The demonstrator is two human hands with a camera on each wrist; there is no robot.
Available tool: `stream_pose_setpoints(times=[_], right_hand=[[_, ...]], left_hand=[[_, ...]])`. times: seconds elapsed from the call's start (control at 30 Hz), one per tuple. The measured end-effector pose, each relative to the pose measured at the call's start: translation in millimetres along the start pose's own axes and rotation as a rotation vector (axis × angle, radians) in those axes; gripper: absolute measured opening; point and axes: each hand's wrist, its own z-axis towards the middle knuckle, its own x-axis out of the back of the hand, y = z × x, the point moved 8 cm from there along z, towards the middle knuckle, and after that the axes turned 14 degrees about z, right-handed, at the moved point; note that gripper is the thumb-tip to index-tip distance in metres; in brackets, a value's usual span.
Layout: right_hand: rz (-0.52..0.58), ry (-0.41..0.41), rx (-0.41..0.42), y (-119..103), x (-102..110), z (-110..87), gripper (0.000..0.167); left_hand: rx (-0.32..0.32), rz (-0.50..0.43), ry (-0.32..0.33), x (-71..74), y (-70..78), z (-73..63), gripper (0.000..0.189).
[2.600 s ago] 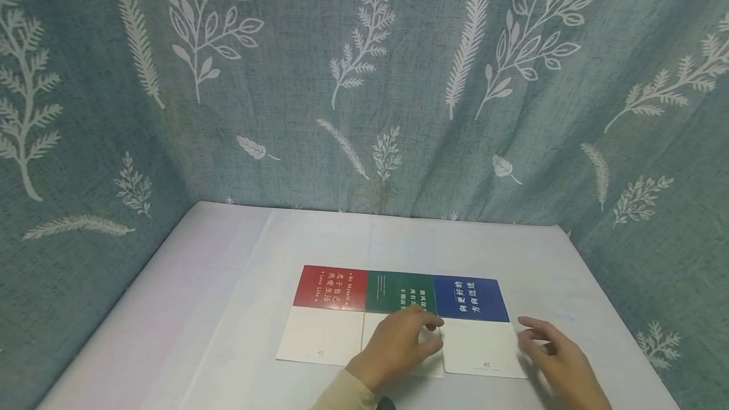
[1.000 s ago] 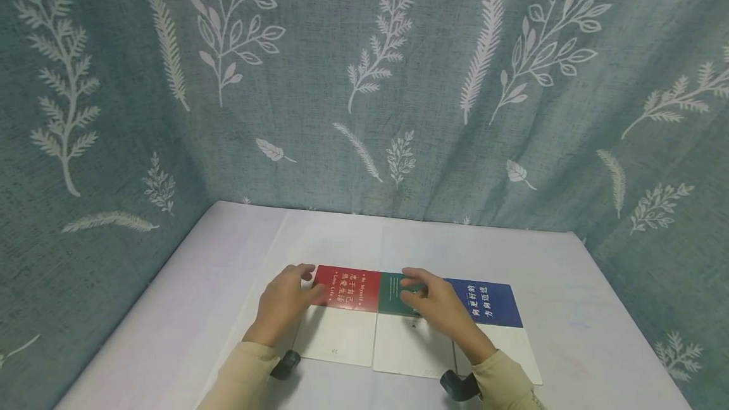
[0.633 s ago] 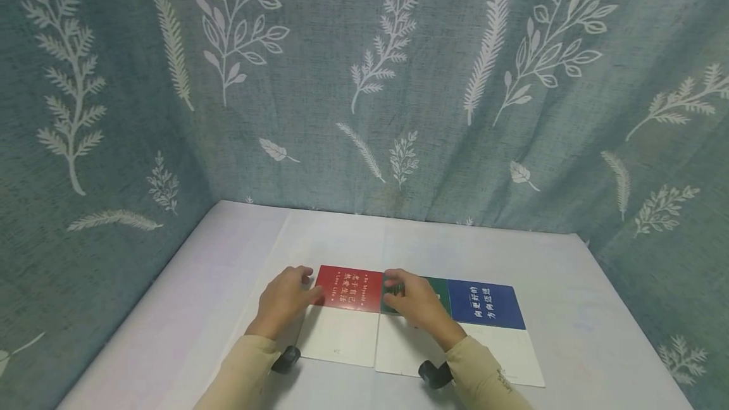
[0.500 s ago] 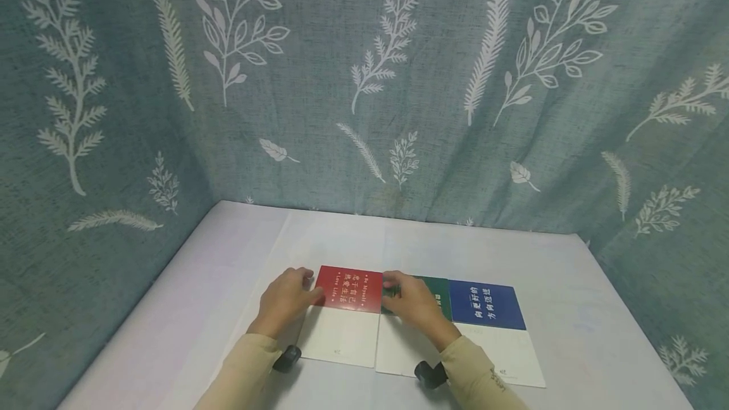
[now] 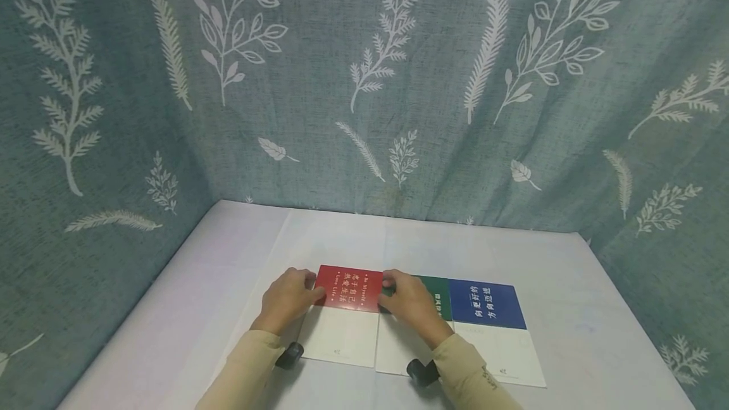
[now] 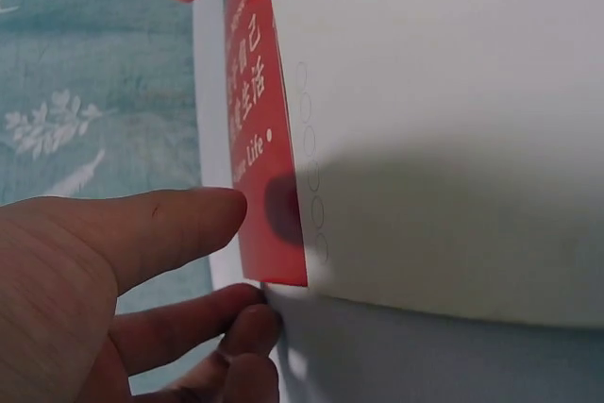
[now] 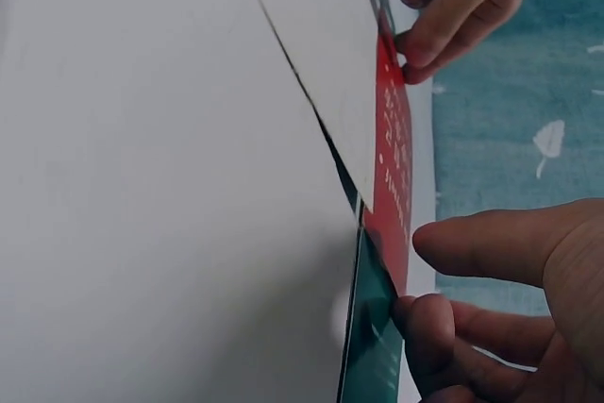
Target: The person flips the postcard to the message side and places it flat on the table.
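Observation:
Side by side on the table lie three flat, thin booklet-like items, each with a coloured printed panel above a white one: red (image 5: 348, 290), green (image 5: 437, 296) and blue (image 5: 488, 304). My left hand (image 5: 286, 301) is at the left side of the red panel, thumb over it, other fingertips by its corner. A gap and shadow show under that thumb in the left wrist view. My right hand (image 5: 411, 299) overlaps the green panel, its fingertips at the red panel's right edge; in the right wrist view a fingertip (image 7: 429, 323) meets the red corner and the thumb stands apart.
A white table (image 5: 239, 252) carries the items, with a leaf-patterned teal curtain (image 5: 319, 93) behind and at both sides. Dark wrist-worn devices (image 5: 290, 355) show below each hand. The red item's white panel (image 5: 342, 337) adjoins its neighbour.
My right hand has moved left from the blue item across the green panel to the red panel's edge. My left hand has gone from the green item to the red panel's left side.

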Motion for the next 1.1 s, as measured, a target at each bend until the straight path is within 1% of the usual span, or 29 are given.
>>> stream_pose_setpoints(times=[0.17,0.33,0.6,0.77,0.93,1.03,1.1], right_hand=[[0.012,0.011,-0.009,-0.7,-2.8,-1.4,0.048],[0.037,0.03,-0.015,0.6,-3.9,-1.1,0.047],[0.113,0.05,-0.043,3.4,-4.9,-1.0,0.045],[0.209,0.072,-0.07,7.9,-4.2,-1.1,0.045],[0.335,0.135,-0.09,9.6,2.6,-1.0,0.047],[0.396,0.17,-0.096,10.1,7.9,-0.5,0.048],[0.425,0.185,-0.107,11.0,10.8,-0.7,0.047]], left_hand=[[0.003,-0.008,0.006,0.3,-0.3,-1.2,0.046],[-0.006,-0.013,0.029,2.5,0.1,-2.0,0.042],[-0.001,-0.062,0.101,8.4,-3.4,-3.3,0.033],[0.012,-0.108,0.135,10.6,-6.2,-3.9,0.03],[0.027,-0.173,0.177,13.8,-7.1,-5.4,0.029],[0.026,-0.231,0.193,16.2,-5.5,-6.7,0.03],[0.024,-0.288,0.181,16.8,-4.1,-7.6,0.032]])
